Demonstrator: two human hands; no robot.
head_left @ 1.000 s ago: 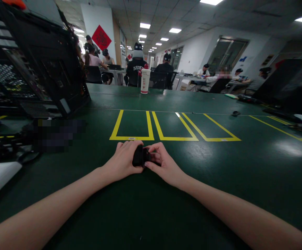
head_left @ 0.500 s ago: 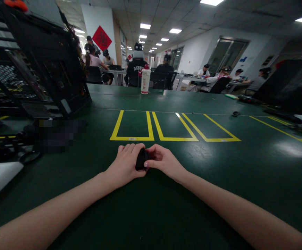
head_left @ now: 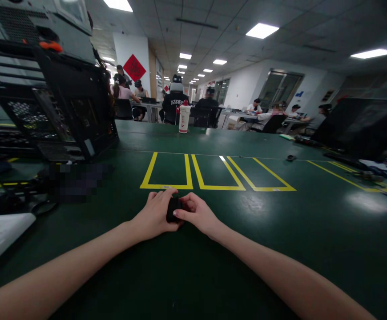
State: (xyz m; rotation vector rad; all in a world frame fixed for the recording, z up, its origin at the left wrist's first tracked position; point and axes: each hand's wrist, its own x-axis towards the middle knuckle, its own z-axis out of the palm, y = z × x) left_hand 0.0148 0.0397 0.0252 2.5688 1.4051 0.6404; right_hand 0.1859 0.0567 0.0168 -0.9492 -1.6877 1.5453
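While L hand [head_left: 154, 214] fingers wrap blk object [head_left: 171, 211] on L, R hand [head_left: 200, 217] fingers pinch R side.

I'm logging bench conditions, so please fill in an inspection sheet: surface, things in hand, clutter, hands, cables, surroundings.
Surface: dark green table with yellow tape outlines.
Things in hand: one small black object, partly hidden.
Clutter: black computer case at left; white cup beyond the outlines.
Hands: left hand and right hand both hold the object.
Cables: dark tangle at left, perhaps cables; unclear.
Surroundings: people seated beyond the table.
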